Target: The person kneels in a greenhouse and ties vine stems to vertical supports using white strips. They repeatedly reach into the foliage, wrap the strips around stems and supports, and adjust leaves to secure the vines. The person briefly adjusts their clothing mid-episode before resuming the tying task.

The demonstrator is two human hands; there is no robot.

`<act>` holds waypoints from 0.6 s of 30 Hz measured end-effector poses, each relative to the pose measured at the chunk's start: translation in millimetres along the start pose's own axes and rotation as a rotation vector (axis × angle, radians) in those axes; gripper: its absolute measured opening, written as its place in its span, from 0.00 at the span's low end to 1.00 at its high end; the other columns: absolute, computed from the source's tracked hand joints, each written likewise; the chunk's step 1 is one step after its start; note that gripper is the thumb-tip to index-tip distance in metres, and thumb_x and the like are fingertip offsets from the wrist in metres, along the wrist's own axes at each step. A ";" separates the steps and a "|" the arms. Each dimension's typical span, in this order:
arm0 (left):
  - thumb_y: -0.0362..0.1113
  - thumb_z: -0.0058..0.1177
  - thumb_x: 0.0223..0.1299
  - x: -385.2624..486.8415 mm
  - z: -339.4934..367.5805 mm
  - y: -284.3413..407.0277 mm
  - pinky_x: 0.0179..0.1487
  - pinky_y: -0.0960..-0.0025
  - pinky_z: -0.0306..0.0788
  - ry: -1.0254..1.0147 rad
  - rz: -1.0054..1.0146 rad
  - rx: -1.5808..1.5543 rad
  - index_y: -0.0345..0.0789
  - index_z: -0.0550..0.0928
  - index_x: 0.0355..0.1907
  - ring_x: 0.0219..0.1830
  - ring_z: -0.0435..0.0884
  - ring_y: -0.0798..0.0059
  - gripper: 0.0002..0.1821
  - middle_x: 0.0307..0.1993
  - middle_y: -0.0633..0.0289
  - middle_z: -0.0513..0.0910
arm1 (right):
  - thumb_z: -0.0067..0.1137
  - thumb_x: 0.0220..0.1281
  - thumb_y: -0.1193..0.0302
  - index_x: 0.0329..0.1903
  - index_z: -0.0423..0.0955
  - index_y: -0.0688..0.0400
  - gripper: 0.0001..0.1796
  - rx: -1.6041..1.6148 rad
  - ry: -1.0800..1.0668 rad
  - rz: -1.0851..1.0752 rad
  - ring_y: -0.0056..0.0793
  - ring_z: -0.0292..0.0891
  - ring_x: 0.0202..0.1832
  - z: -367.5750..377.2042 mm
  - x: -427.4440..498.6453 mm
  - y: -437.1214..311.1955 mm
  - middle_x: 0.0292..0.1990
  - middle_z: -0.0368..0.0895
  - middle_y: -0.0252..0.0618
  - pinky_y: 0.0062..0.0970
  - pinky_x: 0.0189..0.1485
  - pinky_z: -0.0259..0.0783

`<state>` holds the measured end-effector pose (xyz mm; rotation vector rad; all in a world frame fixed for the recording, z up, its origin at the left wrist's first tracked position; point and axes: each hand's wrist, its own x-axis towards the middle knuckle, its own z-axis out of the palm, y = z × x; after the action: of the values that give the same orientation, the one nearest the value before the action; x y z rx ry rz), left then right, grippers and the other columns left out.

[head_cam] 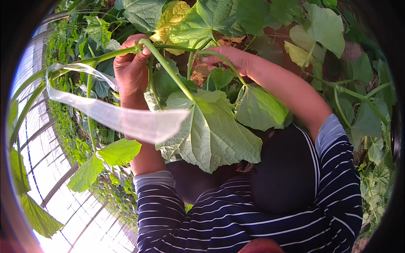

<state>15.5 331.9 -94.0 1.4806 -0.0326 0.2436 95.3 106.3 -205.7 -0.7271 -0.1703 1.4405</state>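
Note:
My left hand (131, 64) pinches a green cucumber-like vine stem (110, 55) at a node, thumb in front. A large leaf (215, 129) hangs from a thick stalk (167, 71) running down from that node. My right hand (229, 60) is farther along the vine, its fingers bent beside thin leaf stalks. A curved stalk (226, 58) crosses in front of it, and whether the fingers grip anything is hidden. A translucent plastic strip (126, 121) loops around the stem left of my left hand, its loose end hanging across my left forearm.
Broad leaves and a yellowing leaf (171, 20) crowd the area beyond my hands. Another vine (357, 95) runs along the right. Leafy plant rows (69, 95) and a bright, framed covering (53, 164) stand at left. My knees in dark trousers (284, 170) are close below the leaves.

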 end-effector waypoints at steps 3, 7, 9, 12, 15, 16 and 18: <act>0.27 0.59 0.57 -1.7 -1.7 -1.8 0.45 0.74 0.69 0.038 0.002 0.023 0.33 0.80 0.42 0.40 0.74 0.77 0.10 0.46 0.57 0.76 | 0.58 0.65 0.64 0.56 0.71 0.62 0.21 0.260 0.057 -0.051 0.09 0.65 0.24 20.8 -0.9 5.4 0.33 0.78 0.30 0.13 0.27 0.68; 0.26 0.60 0.56 -3.0 1.2 5.3 0.42 0.75 0.68 0.035 -0.019 0.039 0.33 0.81 0.40 0.39 0.73 0.77 0.08 0.44 0.58 0.76 | 0.59 0.65 0.61 0.39 0.76 0.61 0.14 0.108 -0.021 -0.129 0.10 0.62 0.22 -3.1 17.8 21.8 0.29 0.74 0.27 0.12 0.22 0.57; 0.26 0.60 0.56 -3.1 0.5 4.1 0.42 0.75 0.68 0.035 -0.012 0.083 0.33 0.81 0.39 0.38 0.73 0.78 0.08 0.44 0.57 0.76 | 0.58 0.65 0.60 0.36 0.76 0.60 0.14 -0.048 0.096 -0.101 0.10 0.61 0.22 -1.9 15.8 19.0 0.26 0.74 0.27 0.13 0.21 0.56; 0.25 0.60 0.56 -7.8 -2.0 2.5 0.43 0.75 0.69 0.052 -0.017 0.079 0.33 0.81 0.39 0.40 0.73 0.78 0.08 0.43 0.58 0.76 | 0.57 0.65 0.60 0.31 0.76 0.59 0.15 -0.251 0.207 -0.081 0.10 0.61 0.21 6.1 7.4 7.3 0.22 0.73 0.27 0.15 0.21 0.55; 0.27 0.63 0.53 -8.4 -4.6 1.9 0.46 0.75 0.66 0.042 0.006 0.079 0.34 0.81 0.42 0.43 0.73 0.75 0.12 0.43 0.58 0.77 | 0.55 0.65 0.61 0.29 0.77 0.59 0.15 -0.349 0.233 -0.153 0.11 0.62 0.20 5.6 0.8 3.3 0.20 0.72 0.27 0.15 0.22 0.57; 0.27 0.63 0.53 -8.0 -4.3 3.6 0.46 0.75 0.67 0.035 0.005 0.056 0.34 0.81 0.41 0.44 0.73 0.75 0.12 0.43 0.58 0.77 | 0.55 0.65 0.62 0.28 0.77 0.59 0.15 -0.358 0.256 -0.200 0.11 0.63 0.20 2.7 1.2 6.3 0.20 0.73 0.27 0.14 0.23 0.58; 0.28 0.64 0.51 -8.0 -5.1 9.0 0.46 0.73 0.68 0.027 -0.013 0.048 0.34 0.82 0.40 0.45 0.73 0.73 0.11 0.41 0.58 0.77 | 0.53 0.64 0.64 0.29 0.77 0.62 0.14 -0.577 0.309 -0.321 0.19 0.66 0.20 -7.0 5.5 10.5 0.20 0.74 0.33 0.22 0.26 0.63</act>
<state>5.4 336.4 -87.0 1.5244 0.0046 0.2557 91.0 108.6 -218.5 -1.3176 -0.4507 0.9555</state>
